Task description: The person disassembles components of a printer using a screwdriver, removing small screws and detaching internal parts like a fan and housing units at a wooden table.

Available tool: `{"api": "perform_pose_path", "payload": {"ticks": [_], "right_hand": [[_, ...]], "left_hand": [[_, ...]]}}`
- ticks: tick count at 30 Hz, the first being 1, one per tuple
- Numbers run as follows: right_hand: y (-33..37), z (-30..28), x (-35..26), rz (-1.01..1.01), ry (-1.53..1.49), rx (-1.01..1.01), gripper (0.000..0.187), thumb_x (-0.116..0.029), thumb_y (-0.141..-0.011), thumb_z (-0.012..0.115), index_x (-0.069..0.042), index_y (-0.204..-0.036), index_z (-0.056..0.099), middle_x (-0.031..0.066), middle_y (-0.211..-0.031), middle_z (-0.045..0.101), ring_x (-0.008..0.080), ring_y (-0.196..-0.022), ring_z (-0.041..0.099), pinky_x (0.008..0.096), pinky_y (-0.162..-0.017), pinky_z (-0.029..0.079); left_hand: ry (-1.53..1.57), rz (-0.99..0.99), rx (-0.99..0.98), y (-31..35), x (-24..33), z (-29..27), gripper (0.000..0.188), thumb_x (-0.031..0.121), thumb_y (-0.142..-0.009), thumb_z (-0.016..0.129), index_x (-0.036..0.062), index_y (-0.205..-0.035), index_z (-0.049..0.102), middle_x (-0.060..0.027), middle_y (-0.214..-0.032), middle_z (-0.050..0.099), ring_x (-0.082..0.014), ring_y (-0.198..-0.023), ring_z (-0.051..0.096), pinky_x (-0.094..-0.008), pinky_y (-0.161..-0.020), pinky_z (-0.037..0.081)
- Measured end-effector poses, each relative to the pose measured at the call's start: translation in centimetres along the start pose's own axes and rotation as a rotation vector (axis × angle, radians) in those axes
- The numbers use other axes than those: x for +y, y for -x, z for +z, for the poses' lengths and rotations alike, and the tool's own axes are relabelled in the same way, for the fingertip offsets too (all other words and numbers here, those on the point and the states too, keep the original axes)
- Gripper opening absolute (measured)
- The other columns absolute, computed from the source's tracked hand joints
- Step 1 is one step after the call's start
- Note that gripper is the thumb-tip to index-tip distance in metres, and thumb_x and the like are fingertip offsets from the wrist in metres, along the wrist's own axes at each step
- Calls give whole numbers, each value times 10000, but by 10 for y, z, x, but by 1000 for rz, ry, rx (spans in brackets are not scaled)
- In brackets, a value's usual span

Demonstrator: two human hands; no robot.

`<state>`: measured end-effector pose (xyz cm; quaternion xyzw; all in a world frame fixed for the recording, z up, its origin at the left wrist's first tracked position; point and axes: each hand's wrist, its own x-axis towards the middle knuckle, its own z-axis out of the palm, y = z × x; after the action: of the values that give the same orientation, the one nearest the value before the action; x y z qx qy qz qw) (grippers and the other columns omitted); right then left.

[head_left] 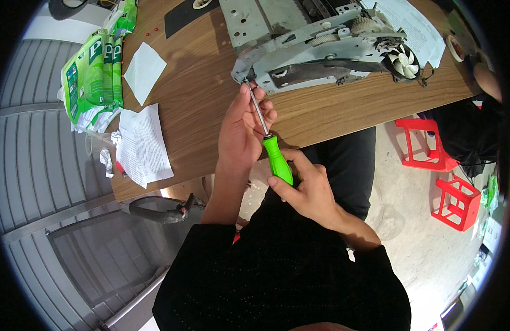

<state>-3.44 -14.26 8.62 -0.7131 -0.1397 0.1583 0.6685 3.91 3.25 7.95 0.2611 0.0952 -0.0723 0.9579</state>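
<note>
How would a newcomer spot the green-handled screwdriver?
Find the grey metal frame on the brown wooden table. From its near left corner, the green-handled screwdriver slants into the right hand; its slim silver shaft distinguishes it from the green packages.

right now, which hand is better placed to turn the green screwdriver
Probably the right hand: it holds the green-handled screwdriver by its handle, while the left hand is up around the shaft, near the grey metal chassis.
</note>
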Motion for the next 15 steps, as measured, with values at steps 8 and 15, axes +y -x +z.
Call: {"api": "perform_pose_path", "payload": {"ticks": [8, 15], "right_hand": [[-1, 5, -4, 77, -304, -113, 419, -266, -1010, 610, 17, -1303, 510, 100, -761, 673, 128, -494, 590, 254, -460, 460], [-2, 9, 9, 196, -1169, -417, 576, -468, -1096, 237, -18, -1419, 397, 147, -833, 642, 119, -495, 492, 217, -446, 380]], "left_hand": [[-171, 11, 123, 10, 2, 9, 184, 215, -1038, 551, 86, -1134, 641, -50, -994, 724, -194, -875, 676, -322, -784, 586], [-475, -74, -15, 28, 20, -7, 228, 162, -1000, 607, 23, -1181, 619, -147, -1007, 719, -208, -820, 694, -332, -777, 573]]}}
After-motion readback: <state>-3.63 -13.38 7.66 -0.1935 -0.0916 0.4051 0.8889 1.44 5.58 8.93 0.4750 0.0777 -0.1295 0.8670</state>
